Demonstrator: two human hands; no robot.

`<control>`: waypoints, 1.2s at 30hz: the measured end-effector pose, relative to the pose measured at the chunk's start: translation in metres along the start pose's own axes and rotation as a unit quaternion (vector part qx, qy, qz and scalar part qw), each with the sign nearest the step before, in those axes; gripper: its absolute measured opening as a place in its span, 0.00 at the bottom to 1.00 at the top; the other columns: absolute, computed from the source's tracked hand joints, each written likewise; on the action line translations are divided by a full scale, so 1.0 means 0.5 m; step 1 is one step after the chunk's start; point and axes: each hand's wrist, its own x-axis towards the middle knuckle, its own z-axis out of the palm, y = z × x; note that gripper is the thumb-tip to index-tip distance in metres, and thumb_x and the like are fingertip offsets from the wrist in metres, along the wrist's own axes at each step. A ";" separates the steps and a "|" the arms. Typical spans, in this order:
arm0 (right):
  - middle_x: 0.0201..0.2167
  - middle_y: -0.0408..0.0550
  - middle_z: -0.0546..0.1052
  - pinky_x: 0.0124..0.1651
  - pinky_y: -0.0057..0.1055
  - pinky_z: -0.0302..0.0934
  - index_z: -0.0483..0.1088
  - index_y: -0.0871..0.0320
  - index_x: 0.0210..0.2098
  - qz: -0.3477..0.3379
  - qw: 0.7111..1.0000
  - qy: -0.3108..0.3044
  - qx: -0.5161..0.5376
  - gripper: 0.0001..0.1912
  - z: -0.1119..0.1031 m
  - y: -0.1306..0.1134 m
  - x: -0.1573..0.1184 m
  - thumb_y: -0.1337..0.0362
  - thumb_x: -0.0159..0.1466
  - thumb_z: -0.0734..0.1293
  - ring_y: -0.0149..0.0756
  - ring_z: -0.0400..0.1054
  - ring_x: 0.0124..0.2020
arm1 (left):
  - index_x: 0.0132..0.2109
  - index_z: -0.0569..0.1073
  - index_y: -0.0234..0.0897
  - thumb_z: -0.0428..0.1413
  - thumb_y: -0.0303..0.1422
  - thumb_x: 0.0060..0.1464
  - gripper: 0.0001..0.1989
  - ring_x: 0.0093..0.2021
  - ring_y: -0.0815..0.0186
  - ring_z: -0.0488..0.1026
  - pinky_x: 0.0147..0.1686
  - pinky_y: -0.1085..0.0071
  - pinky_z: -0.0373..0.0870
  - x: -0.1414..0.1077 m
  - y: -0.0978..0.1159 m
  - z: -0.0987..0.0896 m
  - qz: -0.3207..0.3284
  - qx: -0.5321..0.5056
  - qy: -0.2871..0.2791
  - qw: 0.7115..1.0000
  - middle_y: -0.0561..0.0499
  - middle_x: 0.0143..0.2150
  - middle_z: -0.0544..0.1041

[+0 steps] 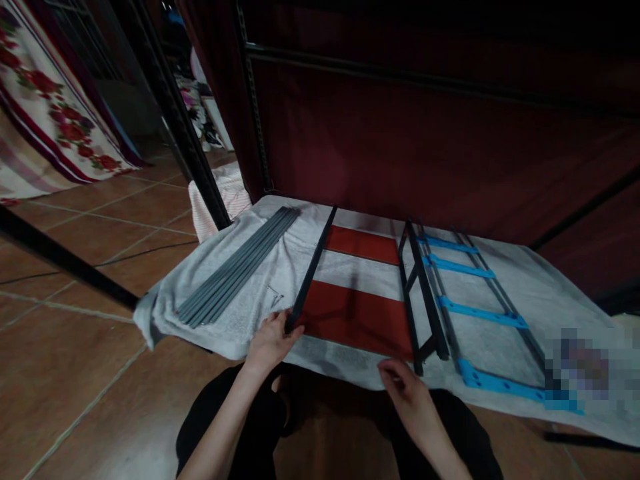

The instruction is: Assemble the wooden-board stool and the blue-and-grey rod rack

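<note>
Two red panels, a narrow far one (363,245) and a wide near one (357,317), lie on a grey towel-like cloth (330,353) between a dark bar (316,261) and a dark frame (425,293) with crosspieces. My left hand (270,341) is closed around the near end of the dark bar, thumb on the panel side. Close to the cloth's front edge, my right hand (407,397) is loosely curled, with a gap between thumb and fingers. I see nothing in it. Small metal pieces (275,295), perhaps a hex key and screws, lie left of the bar.
Several grey rods (237,270) lie bundled on the left. To the right is a ladder-like rack with blue crosspieces (483,312). Dark metal posts (187,127) and a maroon curtain (400,140) surround the cloth-covered surface. A blurred patch (583,367) hides the right corner.
</note>
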 end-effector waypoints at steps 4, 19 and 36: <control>0.50 0.53 0.72 0.54 0.37 0.62 0.69 0.55 0.50 -0.086 0.994 0.046 -0.044 0.16 0.060 -0.060 0.148 0.61 0.67 0.57 0.40 0.69 0.51 | 0.44 0.74 0.33 0.48 0.44 0.61 0.19 0.48 0.55 0.74 0.46 0.66 0.67 0.002 0.020 0.010 -0.040 0.053 0.061 0.996 0.40 0.39 0.77; 0.39 0.54 0.77 0.51 0.35 0.57 0.74 0.59 0.35 0.021 0.959 -0.079 -0.272 0.17 0.081 -0.048 0.440 0.54 0.66 0.60 0.42 0.69 0.46 | 0.40 0.75 0.32 0.44 0.37 0.64 0.18 0.41 0.55 0.77 0.41 0.65 0.69 0.008 -0.014 0.040 -0.026 0.046 0.120 0.991 0.38 0.34 0.78; 0.22 0.38 0.69 0.28 0.26 0.48 0.63 0.54 0.27 -0.022 0.980 -0.078 -0.181 0.14 -0.037 -0.173 0.366 0.52 0.59 0.65 0.31 0.61 0.25 | 0.43 0.73 0.31 0.42 0.41 0.65 0.20 0.42 0.55 0.77 0.41 0.66 0.69 -0.003 -0.008 0.032 -0.019 0.015 0.130 0.991 0.39 0.34 0.78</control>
